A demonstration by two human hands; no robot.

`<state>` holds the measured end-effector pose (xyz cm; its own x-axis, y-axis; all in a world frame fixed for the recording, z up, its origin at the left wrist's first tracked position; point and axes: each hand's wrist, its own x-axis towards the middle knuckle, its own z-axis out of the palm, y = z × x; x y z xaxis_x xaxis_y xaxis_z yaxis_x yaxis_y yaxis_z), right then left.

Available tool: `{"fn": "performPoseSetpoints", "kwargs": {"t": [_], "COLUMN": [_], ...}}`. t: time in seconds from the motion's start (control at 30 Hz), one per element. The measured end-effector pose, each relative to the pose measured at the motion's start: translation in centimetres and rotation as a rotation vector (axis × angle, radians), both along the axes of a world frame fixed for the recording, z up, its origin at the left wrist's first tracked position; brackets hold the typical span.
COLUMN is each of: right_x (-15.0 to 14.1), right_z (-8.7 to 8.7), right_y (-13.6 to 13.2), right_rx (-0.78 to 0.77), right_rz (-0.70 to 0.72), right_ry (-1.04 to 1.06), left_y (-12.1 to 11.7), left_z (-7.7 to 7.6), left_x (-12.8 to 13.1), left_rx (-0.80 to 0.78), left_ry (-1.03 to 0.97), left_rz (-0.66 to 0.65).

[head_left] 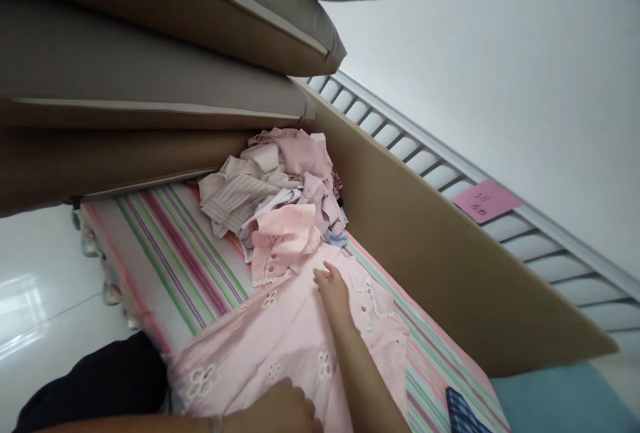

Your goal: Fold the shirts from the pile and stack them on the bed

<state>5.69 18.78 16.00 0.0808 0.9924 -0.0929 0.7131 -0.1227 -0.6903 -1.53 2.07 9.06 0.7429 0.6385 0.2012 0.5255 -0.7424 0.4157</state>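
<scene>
A light pink garment (290, 346) with cut-out flower embroidery and lace trim lies spread over a striped bed sheet. My right hand (333, 289) rests on its upper part, fingers a little bent and apart. At the bottom edge of the view my left hand (275, 409) lies low over the same garment with its fingers curled into the cloth; the fingertips are hidden. Just beyond my right hand is a peach-pink buttoned garment (285, 236), partly against a heap of crumpled pink, white and striped clothes (240, 189).
Large grey-brown cushions (150, 86) overhang the bed on the left. A tan board (425, 239) runs along the right, in front of a white slatted rail (430, 159) with a pink note (485, 199). A dark blue checked cloth (463, 409) and a teal cloth (560, 396) lie lower right.
</scene>
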Motion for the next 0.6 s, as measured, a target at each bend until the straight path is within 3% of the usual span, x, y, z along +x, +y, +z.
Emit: {"fn": "performPoseSetpoints", "kwargs": {"t": [0.07,0.13,0.27,0.33,0.4,0.5,0.6], "right_x": [-4.9,-7.8,-9.2,-8.7,-8.1,-7.2,-6.7], "right_z": [-0.6,-1.6,-2.1,-0.8,1.4,5.2,8.8], "right_y": [0.8,1.4,1.7,1.7,1.9,2.7,3.8], "right_rx": [-0.06,-0.079,-0.006,0.047,0.088,0.134,0.176], "right_rz": [0.019,0.037,0.049,0.067,0.09,0.105,0.114], "right_ry": [0.029,-0.003,-0.119,-0.193,-0.256,-0.295,-0.264], "left_y": [0.3,0.6,1.7,2.2,2.2,1.5,0.5], "left_z": [1.7,3.2,5.7,6.3,6.1,5.2,4.7], "left_x": [-1.9,-3.8,-9.1,-12.1,-14.6,-16.4,-16.3], "left_rx": [-0.078,-0.161,-0.174,-0.198,-0.285,-0.466,-0.577], "left_ry": [0.047,0.094,0.13,0.152,0.17,0.182,0.25], "left_rz": [0.054,0.19,0.587,0.71,0.748,0.706,0.618]}}
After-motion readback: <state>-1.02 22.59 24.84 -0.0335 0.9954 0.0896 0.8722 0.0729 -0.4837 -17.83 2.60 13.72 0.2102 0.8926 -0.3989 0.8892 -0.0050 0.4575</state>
